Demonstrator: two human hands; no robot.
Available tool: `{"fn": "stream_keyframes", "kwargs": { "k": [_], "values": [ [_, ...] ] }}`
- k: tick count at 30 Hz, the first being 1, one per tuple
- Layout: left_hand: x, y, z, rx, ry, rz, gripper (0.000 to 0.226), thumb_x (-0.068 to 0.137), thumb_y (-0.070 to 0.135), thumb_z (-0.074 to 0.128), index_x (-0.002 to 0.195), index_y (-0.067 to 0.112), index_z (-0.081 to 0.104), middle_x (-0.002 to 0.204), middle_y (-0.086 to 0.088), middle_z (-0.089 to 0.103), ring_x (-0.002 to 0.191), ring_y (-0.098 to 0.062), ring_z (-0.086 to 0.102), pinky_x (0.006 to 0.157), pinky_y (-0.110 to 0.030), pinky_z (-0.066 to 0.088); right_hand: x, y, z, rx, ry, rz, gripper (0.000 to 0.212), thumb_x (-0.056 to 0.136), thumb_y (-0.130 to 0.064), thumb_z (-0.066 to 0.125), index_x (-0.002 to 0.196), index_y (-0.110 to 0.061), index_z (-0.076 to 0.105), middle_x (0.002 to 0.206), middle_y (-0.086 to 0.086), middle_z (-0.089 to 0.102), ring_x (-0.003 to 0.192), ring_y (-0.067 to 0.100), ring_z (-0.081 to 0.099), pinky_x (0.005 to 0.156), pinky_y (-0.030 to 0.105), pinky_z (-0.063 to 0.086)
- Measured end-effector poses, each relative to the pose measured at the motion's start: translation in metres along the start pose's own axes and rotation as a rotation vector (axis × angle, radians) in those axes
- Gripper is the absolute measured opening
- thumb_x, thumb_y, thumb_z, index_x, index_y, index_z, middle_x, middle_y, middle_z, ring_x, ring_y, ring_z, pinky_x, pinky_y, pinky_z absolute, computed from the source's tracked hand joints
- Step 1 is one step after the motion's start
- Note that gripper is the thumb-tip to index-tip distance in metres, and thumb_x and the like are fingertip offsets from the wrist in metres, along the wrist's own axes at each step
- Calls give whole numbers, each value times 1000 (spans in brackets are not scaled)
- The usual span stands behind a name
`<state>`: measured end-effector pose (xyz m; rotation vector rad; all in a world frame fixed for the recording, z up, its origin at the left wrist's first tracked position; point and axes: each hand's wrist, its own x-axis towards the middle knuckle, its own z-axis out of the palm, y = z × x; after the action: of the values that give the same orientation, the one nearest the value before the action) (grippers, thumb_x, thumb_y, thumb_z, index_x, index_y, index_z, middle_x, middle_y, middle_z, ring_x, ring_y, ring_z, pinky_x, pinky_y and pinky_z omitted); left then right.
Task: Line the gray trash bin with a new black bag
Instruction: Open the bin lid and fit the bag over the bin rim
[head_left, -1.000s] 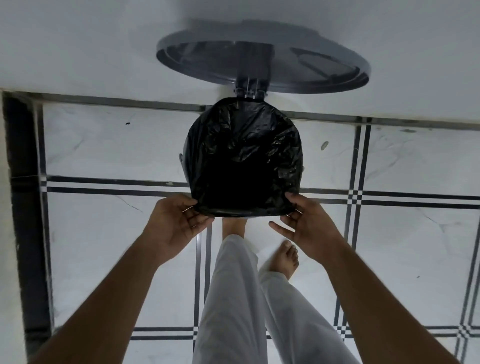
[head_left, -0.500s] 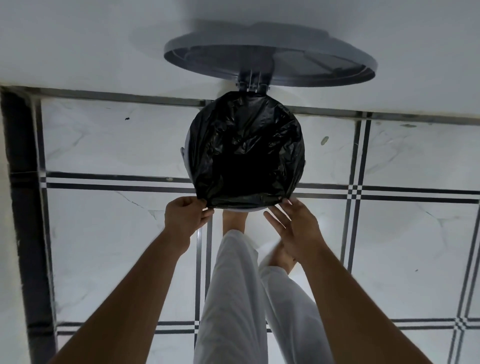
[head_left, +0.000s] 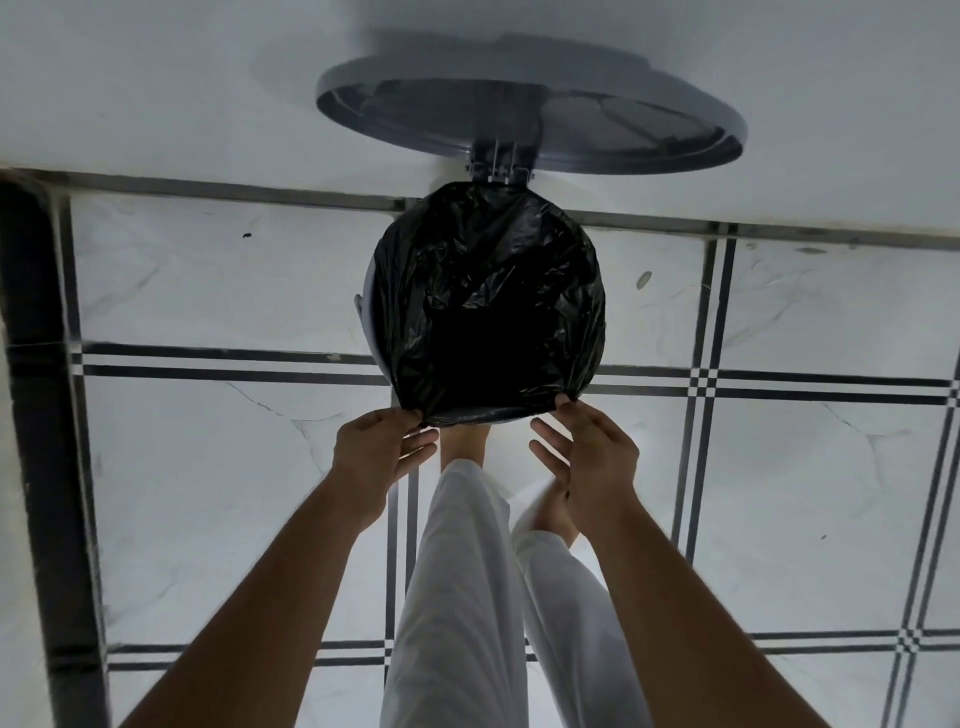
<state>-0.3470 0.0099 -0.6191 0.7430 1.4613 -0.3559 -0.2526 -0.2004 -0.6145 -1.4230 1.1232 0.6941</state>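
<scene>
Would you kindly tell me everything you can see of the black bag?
The black bag is thin, glossy, crinkled plastic, draped over the round mouth of the gray trash bin, hiding most of the rim. Its middle sinks into darkness. At the near edge, the left hand and right hand each pinch a corner.

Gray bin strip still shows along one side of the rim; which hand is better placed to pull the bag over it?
Left, probably. The left hand pinches the black bag hem nearest the uncovered gray bin edge; the right hand grips the covered side.
</scene>
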Motion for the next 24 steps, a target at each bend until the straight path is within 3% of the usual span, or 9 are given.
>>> {"fn": "stream_keyframes", "kwargs": {
  "k": [6,9,12,14,17,18,21,24],
  "values": [
    [2,0,8,38,80,-2,16,100,3,72,114,-5,70,106,-20,79,95,-34,80,89,-43,65,8,4,1,-148,-14,-10,12,105,-18,79,112,-9,79,105,6,87,90,27,87,85,44,69],
    [4,1,18,31,113,-31,3,104,-3,63,104,-6,64,103,-25,73,91,-41,75,95,-50,61,20,2,7,-238,-5,-41,15,103,-16,80,115,-6,79,105,9,87,85,24,87,80,38,69],
    [12,-1,22,109,162,16,9,104,-1,62,95,-2,65,109,-30,73,91,-44,76,95,-52,63,31,-3,14,-323,19,-67,7,103,-12,79,110,-9,80,104,11,86,80,19,86,74,33,68],
    [17,1,22,152,193,50,10,101,-2,66,91,0,66,105,-28,75,84,-39,78,86,-47,66,36,-7,18,-361,36,-74,5,102,-9,78,101,-13,79,102,13,86,76,18,84,69,30,65],
    [21,11,18,0,221,7,9,97,-10,68,106,-8,68,99,-27,78,71,-32,81,68,-37,70,39,-11,18,-376,42,-58,11,102,-4,77,97,-14,79,101,14,86,78,19,84,71,28,63],
    [20,15,16,-81,210,-9,12,98,-11,66,110,-9,68,99,-26,79,72,-30,82,68,-35,70,38,-13,16,-370,25,-46,9,101,-4,78,100,-13,79,102,13,86,82,20,85,72,27,64],
    [14,23,9,-213,133,-18,16,110,4,56,112,3,72,109,-13,81,100,-27,80,84,-35,68,29,-16,11,-338,-38,-13,11,101,-5,80,111,-8,79,103,14,87,87,22,87,71,25,67],
    [15,34,3,-166,174,96,21,111,25,60,111,7,70,118,-12,78,101,-27,77,85,-37,65,25,-22,9,-281,-46,-5,15,103,-2,76,118,-5,76,103,18,85,79,22,86,75,29,71]
  ]
}}
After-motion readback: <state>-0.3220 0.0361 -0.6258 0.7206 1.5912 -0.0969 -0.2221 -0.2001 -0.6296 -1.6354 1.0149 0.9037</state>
